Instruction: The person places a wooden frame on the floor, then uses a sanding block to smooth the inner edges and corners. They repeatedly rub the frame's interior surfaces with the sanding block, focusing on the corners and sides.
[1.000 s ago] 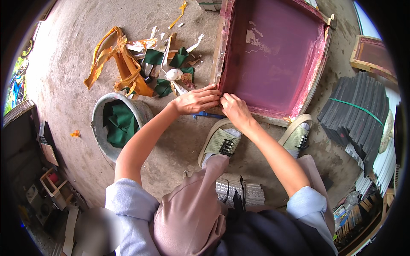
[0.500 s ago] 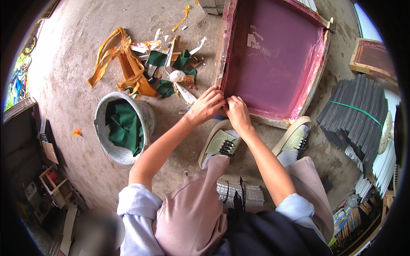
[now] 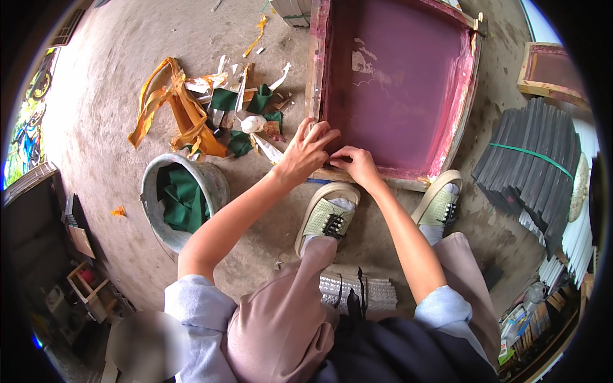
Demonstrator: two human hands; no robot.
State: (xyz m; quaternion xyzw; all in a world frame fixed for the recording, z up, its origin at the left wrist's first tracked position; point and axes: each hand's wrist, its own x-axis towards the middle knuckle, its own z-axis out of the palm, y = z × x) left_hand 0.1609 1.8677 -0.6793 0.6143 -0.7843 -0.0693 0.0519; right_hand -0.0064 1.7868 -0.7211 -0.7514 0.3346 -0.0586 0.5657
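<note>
A large screen-printing frame (image 3: 476, 83) with purple mesh and pink-stained wooden bars lies on the floor in front of me. At its near left corner my left hand (image 3: 308, 152) grips the side bar, fingers bent and somewhat apart. Close beside it, my right hand (image 3: 359, 166) pinches at the inner side of the same corner. Whatever sits between its thumb and finger is too small to make out. The mesh carries a pale worn patch (image 3: 364, 60) at its upper left.
Left of the frame lie orange plastic scraps (image 3: 185, 118) and green cloth pieces (image 3: 240, 144). A grey bucket (image 3: 220, 182) holds green cloth. At right stand a strapped stack of dark slats (image 3: 527, 156) and a smaller wooden frame (image 3: 552, 96). My left shoe (image 3: 325, 217) is by the frame's corner.
My left hand's fingers have lifted and spread at the corner. My right hand has turned, its fingers now pointing left. The whole view has shifted slightly.
</note>
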